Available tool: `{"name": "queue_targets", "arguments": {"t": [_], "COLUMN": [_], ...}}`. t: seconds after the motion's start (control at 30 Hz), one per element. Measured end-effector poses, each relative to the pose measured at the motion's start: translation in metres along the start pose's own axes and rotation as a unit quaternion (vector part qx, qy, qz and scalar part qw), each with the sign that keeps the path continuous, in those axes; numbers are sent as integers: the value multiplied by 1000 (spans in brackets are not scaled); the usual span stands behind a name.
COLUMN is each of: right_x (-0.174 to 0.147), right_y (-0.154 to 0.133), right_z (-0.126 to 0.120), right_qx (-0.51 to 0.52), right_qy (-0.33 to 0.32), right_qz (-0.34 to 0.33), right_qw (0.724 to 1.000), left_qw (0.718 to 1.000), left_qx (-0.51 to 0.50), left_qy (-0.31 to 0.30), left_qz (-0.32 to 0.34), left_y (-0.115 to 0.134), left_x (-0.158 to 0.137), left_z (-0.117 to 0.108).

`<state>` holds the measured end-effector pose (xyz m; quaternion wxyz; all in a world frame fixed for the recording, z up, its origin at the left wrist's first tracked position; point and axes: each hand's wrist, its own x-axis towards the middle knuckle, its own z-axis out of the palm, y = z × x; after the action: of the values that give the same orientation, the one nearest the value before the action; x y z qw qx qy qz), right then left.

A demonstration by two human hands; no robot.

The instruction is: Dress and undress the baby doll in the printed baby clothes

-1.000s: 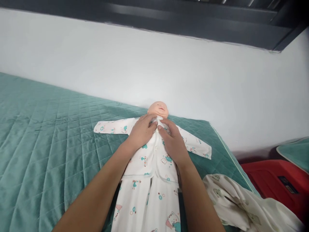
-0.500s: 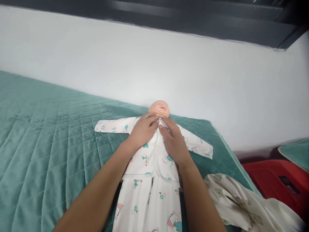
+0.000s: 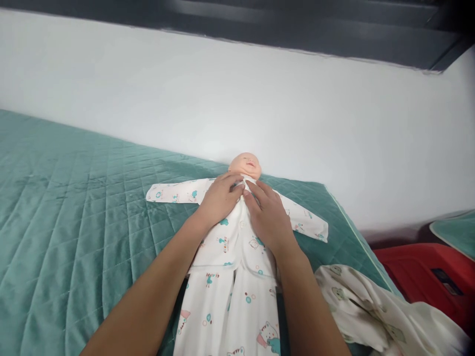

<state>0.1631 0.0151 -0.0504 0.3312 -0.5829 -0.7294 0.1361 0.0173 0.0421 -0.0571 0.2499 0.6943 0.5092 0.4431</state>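
A baby doll lies on its back on a green quilted bed cover, head towards the wall. It wears a white printed baby shirt with both sleeves spread out, over matching trousers. My left hand has its thumb and fingers closed on the shirt front just under the collar. From the other side, my right hand pinches the opposite front edge at the same spot. The fastening between my fingertips is mostly hidden. Below my hands, the two front edges run down side by side.
A crumpled cream cloth with green prints lies at the bed's right edge. Beyond that edge stands a red plastic piece. A white wall rises behind the doll's head, with a dark ledge above.
My right hand has shifted slightly, its fingers a little lower and flatter near the collar. My left hand stays almost in place on the shirt.
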Motion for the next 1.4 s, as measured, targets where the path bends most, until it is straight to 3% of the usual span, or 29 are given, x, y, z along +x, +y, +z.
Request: {"name": "queue_targets", "arguments": {"t": [0.2,0.53,0.67,0.77,1.03,1.13,1.3,1.4], "right_x": [4,12,14,13,11,11,9,9], "right_y": [4,11,15,18,16,13,12,10], "right_z": [2,-5,1,7,3,2,2,1], "right_qx": [95,193,254,300,277,275,282,266], "right_qy": [3,-41,9,51,48,44,35,33], "right_qz": [28,40,42,105,140,161,155,132], "right_qw": [995,980,966,947,949,947,946,954], "left_qw": [1000,998,997,997,994,991,992,997], "left_qx": [10,36,47,30,17,48,86,53], "left_qy": [-2,-28,-28,-40,-79,-69,-35,-16], "left_qz": [-11,37,53,51,-75,-106,-83,-50], "left_y": [3,4,6,8,14,13,11,8], "left_x": [1,-1,9,21,39,41,40,38], "left_z": [-1,-4,-6,-6,-1,3,8,6]}}
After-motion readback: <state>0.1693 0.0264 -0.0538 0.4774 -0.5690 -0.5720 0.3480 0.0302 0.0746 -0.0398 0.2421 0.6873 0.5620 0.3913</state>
